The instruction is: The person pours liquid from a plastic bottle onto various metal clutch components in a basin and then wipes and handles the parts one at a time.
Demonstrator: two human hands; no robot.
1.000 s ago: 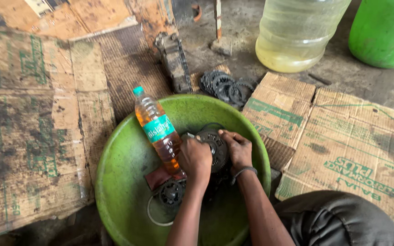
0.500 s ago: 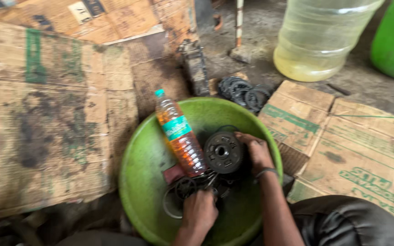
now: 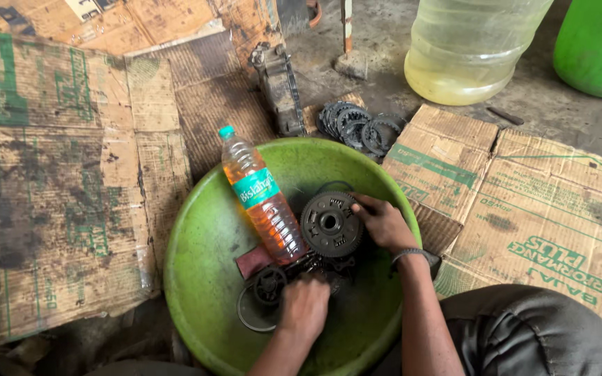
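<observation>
Since half a second ago your left hand (image 3: 306,304) has stayed low in the basin (image 3: 196,278) while your view has tipped down, so the parts sit nearer the middle of the frame. Your right hand (image 3: 382,223) is still against the round toothed gear (image 3: 331,224), fingers wrapped over its right edge — grasping it, as far as the view shows. Your left hand is knuckles-up over the dark smaller parts (image 3: 269,284) at the basin's bottom; whether it is clenched on one of them or only pressing, you cannot tell from here.

Leaning across the basin just left of the gear is a plastic bottle (image 3: 263,198) of orange liquid, cap toward the far rim, its base by a reddish rag (image 3: 253,261). A thin ring (image 3: 245,322) lies near your left wrist.

As a judgement: you look mid-way through. The gear and several small pieces are in the basin, still black and greasy, while a stack of toothed plates (image 3: 360,127) waits outside on the floor beside a metal casing (image 3: 276,87). Stained cardboard (image 3: 57,188) lies around, a big clear jug (image 3: 472,45) and a green drum (image 3: 597,42) beyond.
</observation>
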